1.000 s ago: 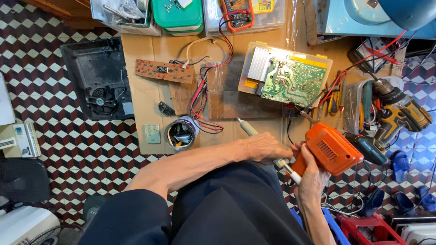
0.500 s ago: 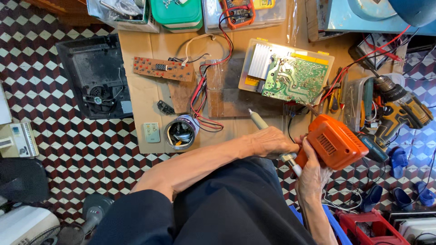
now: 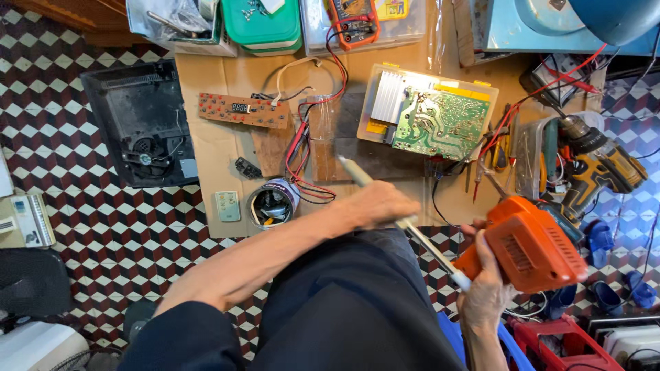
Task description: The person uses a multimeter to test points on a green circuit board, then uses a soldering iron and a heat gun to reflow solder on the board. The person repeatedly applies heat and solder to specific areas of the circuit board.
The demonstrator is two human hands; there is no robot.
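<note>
My right hand [image 3: 485,282] grips an orange gun-shaped tool [image 3: 529,244] low at the right, over my lap. My left hand [image 3: 377,204] reaches across and is closed on a long pale rod [image 3: 357,174] that runs diagonally from the cardboard down to the orange tool's lower end. Beyond my hands a green circuit board [image 3: 440,122] with a silver heat sink lies on a yellow box. A brown panel board [image 3: 244,110] with red and black wires lies to the left.
A cardboard sheet [image 3: 206,148] covers the tiled floor. On it sit a small tin [image 3: 273,204], a remote [image 3: 227,205] and a multimeter [image 3: 354,20]. A black appliance casing [image 3: 141,124] lies left, a yellow cordless drill [image 3: 598,168] right, with pliers and screwdrivers.
The orange tool and both hands have shifted slightly up and right. The pale rod now points further up over the cardboard.
</note>
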